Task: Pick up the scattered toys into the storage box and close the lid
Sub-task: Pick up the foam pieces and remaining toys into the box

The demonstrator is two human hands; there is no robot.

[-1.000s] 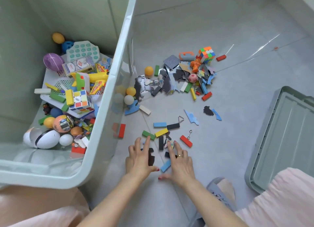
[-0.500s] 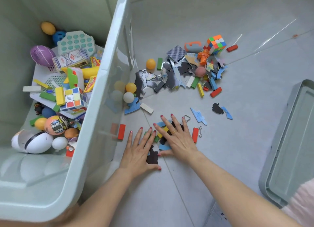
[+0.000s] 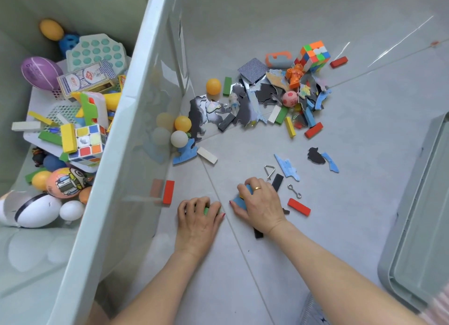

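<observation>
Storage box (image 3: 136, 140), left, part filled with toys. Lid (image 3: 418, 227) off, on the floor at right. Scattered toys (image 3: 279, 101) heaped beyond. Left hand (image 3: 198, 217) curled around a green block (image 3: 206, 211); right hand (image 3: 261, 204) gripping blue pieces (image 3: 239, 202).

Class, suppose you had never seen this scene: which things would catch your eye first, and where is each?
First, the two hands low in the middle: the left hand curls round a green block, the right hand round blue pieces. Next, the bright heap of scattered toys on the floor above them, topped by a colourful puzzle cube. At left, the storage box stands open, already part filled.
</observation>
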